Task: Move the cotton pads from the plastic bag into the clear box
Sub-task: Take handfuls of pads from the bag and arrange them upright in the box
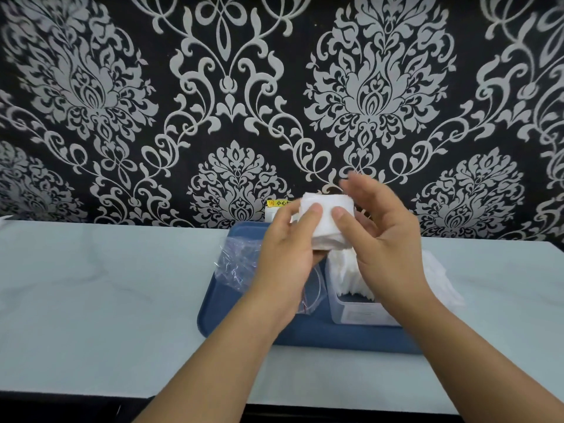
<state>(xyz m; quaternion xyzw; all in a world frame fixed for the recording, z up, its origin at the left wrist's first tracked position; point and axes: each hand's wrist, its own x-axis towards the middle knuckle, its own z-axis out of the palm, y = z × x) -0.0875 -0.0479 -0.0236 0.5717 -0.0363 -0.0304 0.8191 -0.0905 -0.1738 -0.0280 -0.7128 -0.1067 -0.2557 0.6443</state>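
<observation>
A stack of white cotton pads is held up above the tray between both hands. My left hand grips its left side and underside, thumb on the front. My right hand holds the right side, thumb on the front and fingers blurred behind it. The crumpled clear plastic bag lies on the left half of the blue tray. The clear box stands on the tray's right half, below my right hand, with white pads standing in its far part.
The tray sits on a pale table against a black-and-white patterned wall. More white pads lie at the right of the box. A small white thing with a yellow label stands behind the tray.
</observation>
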